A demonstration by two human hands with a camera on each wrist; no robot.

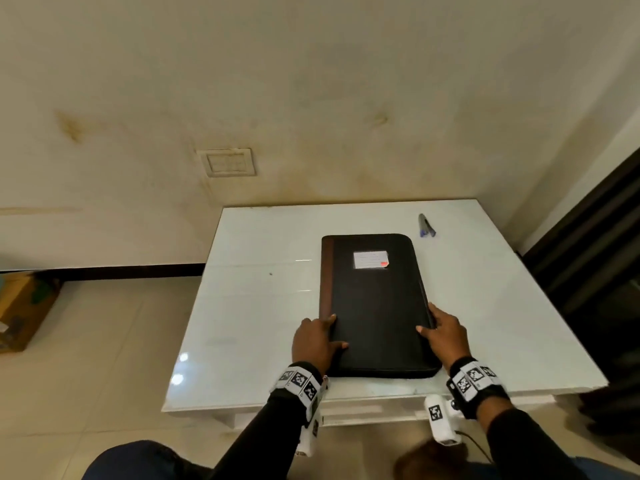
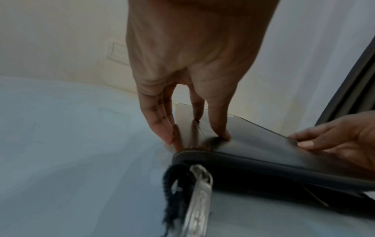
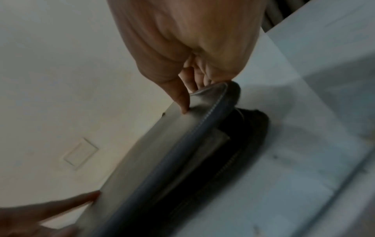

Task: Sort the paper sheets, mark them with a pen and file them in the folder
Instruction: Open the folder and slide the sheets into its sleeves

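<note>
left hand point(image 1: 313, 341): lying on the folder's brown spine edge, fingers straight, thumb pressing the cover
folder point(image 1: 375, 306): sitting mid-table point(image 1: 256, 299), white label point(image 1: 370, 259), writing too blurry to read
right hand point(image 1: 446, 332): pinching the cover's right edge, lifting slightly
stapler point(image 1: 426, 225): lying near the far edge

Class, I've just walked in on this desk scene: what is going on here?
A person has both hands on a black folder lying on a white table. The left hand rests on its spine side; the right hand grips the cover's opening edge, lifting it slightly. A pen lies beyond the folder. No loose sheets show.
</note>
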